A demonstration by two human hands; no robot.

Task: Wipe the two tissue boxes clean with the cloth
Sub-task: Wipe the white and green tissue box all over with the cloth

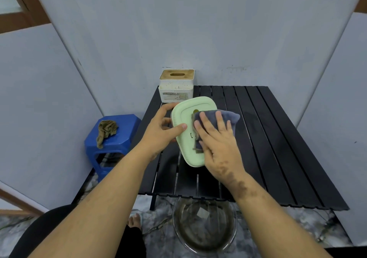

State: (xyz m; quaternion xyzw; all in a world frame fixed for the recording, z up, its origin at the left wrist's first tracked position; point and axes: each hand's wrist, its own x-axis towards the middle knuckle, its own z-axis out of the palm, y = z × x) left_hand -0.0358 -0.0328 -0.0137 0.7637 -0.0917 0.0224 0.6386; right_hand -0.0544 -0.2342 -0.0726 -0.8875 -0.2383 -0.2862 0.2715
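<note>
A pale green tissue box (185, 116) is tilted up on its edge over the black slatted table (278, 138), its lid facing me. My left hand (162, 130) grips its left rim, thumb across the lid. My right hand (216, 142) presses a dark blue-grey cloth (228, 116) flat against the lid's right half. A white tissue box (175, 86) with a wooden slotted top stands at the table's far left corner, speckled with dirt.
A blue plastic stool (119, 138) left of the table carries a crumpled brown rag (106, 131). On the floor below the table's front edge sits a clear basin (204, 224) of murky water. Grey panels wall in the table on three sides.
</note>
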